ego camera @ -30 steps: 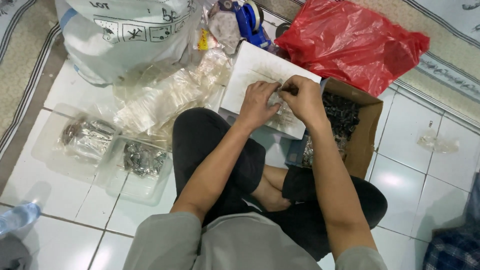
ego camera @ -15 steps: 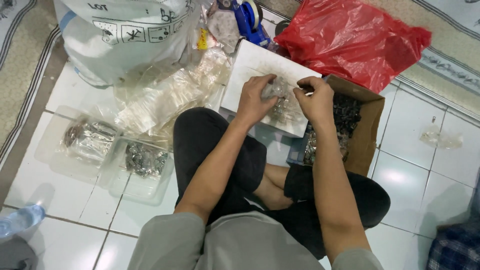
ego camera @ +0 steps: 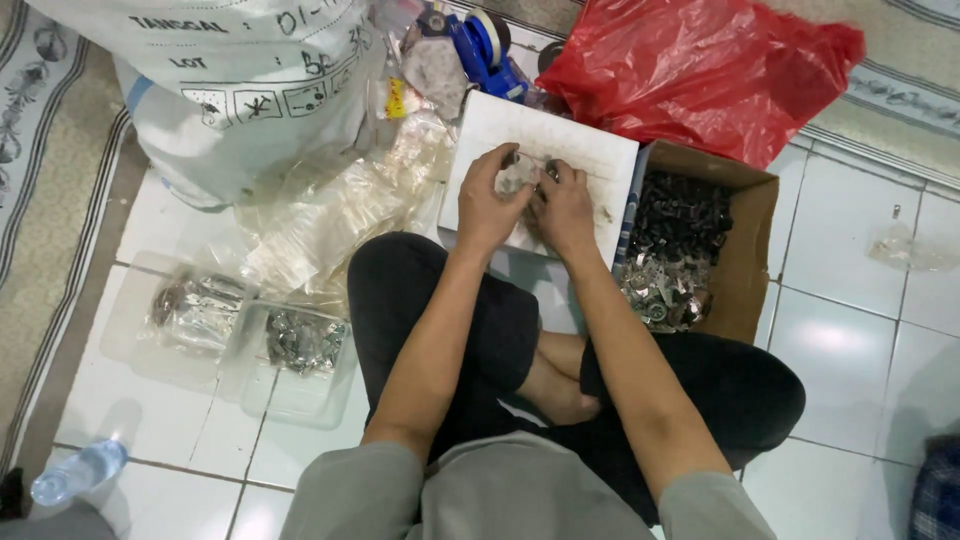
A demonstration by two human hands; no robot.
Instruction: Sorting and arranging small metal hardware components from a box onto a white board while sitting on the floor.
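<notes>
You sit cross-legged on a white tiled floor (ego camera: 860, 330), with patterned rugs at its left edge (ego camera: 50, 130) and far right. In front of your knees lies a white board (ego camera: 590, 165), and both hands meet over it. Your left hand (ego camera: 490, 200) and right hand (ego camera: 565, 205) are curled, fingertips pinched together on a small clear bag (ego camera: 520, 178) that rests just above the board's middle; whatever is inside is too small to make out.

Just right of the board, touching its edge, stands an open cardboard box (ego camera: 745, 250). It holds a heap of small metal parts (ego camera: 675, 250), darker at the far end, shinier near you. Behind the box sits a crumpled red plastic bag (ego camera: 700, 70), closed enough that its contents are hidden.

On your left, a large white sack (ego camera: 240, 90) with printing fills the top corner. Between it and the board spreads a loose pile of clear plastic bags (ego camera: 340, 210). Nearer you, by your left knee, two clear trays sit side by side: the left tray (ego camera: 130, 330) holds a filled bag of shiny parts, the right tray (ego camera: 300, 390) a smaller cluster of metal pieces. A blue tape dispenser (ego camera: 480, 45) stands behind the board. A plastic bottle (ego camera: 75, 475) lies on the tiles at lower left.
</notes>
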